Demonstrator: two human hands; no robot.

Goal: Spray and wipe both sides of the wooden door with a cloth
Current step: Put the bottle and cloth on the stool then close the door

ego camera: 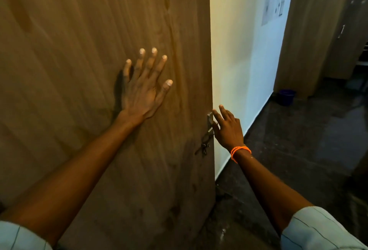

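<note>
You are standing close against the tall brown wood-grain door (79, 70), which fills the view from nine o'clock across to its free edge just past twelve. Your left hand (142, 88) lies flat on the door face near the centre, fingers straight and spread, pressing and gripping nothing. Your right hand (226, 126) reaches to the door's edge at about four o'clock from the left one, fingers relaxed and extended, just touching or just short of the small metal latch fitting (210, 122) there; I cannot tell whether there is real contact, but the fingers are not curled round anything. An orange beaded bracelet (240, 151) sits on that wrist. No cloth and no spray bottle shows anywhere in view, so neither hand is wiping. By my reading you are repositioning the door, swinging it to bring a face within reach, rather than cleaning it. Beyond the edge, at one o'clock, runs a pale painted wall (239, 40), with a dark speckled floor (298, 150) at four o'clock and a dark blue bucket (286, 96) standing far down it at about two o'clock. The next move likely calls for steadying the door with one hand, then fetching the spray and cloth from wherever they lie out of view, before any wiping can go on.
</note>
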